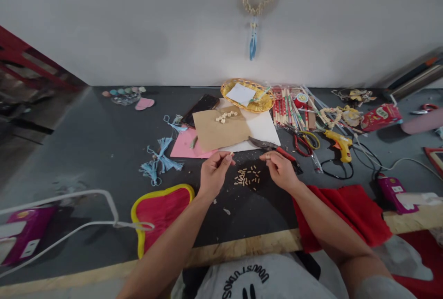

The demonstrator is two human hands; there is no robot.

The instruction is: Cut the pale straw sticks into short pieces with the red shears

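Between thumb and fingertips, my left hand (212,172) pinches a short pale stick piece (231,153). My right hand (282,172) hovers opposite, its thumb and fingers closed together; whatever lies between them is too small to name. Below and between both hands, many short cut stick pieces (242,177) are scattered on the dark table. Pliers (265,144) with red handles lie just beyond my right hand. Past my left hand is a brown paper sheet (221,135) bearing a curved row of small pale clusters (226,116).
A wicker basket (266,104), printed sticks (287,105) and a yellow glue gun (341,144) lie at the back and right. Blue tassels (162,156) and a red-and-yellow cloth (162,211) are left. A red cloth (353,216) sits under my right forearm. White cables (110,206) cross the left side.
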